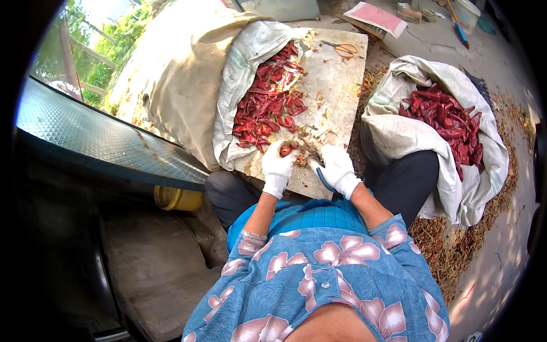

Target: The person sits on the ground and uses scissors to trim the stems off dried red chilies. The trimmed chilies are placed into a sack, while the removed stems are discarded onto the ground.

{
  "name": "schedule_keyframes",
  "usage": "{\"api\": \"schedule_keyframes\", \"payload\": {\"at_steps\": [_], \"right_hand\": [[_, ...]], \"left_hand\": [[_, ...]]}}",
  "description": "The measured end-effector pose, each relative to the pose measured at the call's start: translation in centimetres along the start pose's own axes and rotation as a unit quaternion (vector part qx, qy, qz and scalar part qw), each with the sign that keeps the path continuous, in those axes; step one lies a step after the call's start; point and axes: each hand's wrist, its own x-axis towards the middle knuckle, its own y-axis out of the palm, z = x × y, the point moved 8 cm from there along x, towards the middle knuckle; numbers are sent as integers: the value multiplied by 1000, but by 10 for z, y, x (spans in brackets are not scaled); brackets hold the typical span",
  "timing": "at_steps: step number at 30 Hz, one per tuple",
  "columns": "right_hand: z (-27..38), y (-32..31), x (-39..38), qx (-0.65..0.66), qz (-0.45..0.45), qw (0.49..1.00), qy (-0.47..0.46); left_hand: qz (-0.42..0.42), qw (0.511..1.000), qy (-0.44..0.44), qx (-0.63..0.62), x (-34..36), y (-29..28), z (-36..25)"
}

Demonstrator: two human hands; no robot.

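Note:
My left hand [277, 172], in a white glove, is closed around a dried red chili pepper [286, 149], its cut ends facing up. Close beside it, my white-gloved right hand [339, 170] grips a pair of scissors [311, 151]; a dark blue handle shows below the palm. The blades point toward the chili, and I cannot tell whether they touch it. Both hands are over the near part of a pale board [336, 85] strewn with seeds and stem bits. A heap of red chilies [265, 111] spills onto the board from a white sack [242, 62] on the left.
Another white sack [399, 134], holding red chilies [447, 117], stands at my right knee. Orange-handled scissors [345, 50] lie at the board's far end. Dry stems [450, 251] litter the ground at right. A metal-faced panel [108, 134] and a yellow bucket [179, 198] are left.

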Motion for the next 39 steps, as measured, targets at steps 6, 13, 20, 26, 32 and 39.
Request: {"api": "schedule_keyframes", "payload": {"at_steps": [6, 13, 20, 26, 32, 39], "right_hand": [[7, -4, 3, -79, -16, 996, -37], [7, -3, 4, -105, -1, 993, -53], [7, 8, 4, -103, 37, 993, -52], [11, 16, -3, -17, 65, 998, 5], [-32, 39, -8, -18, 114, 989, 92], [-49, 72, -1, 83, 91, 989, 79]], "left_hand": [[39, 994, 45, 90, -8, 4, -37], [53, 993, 64, 81, -10, 3, -45], [51, 992, 110, 38, -11, -2, -42], [23, 997, -27, -68, -8, -3, -6], [-49, 905, -232, -354, 17, 1, 34], [235, 839, -203, -447, 61, 170, -176]]}}
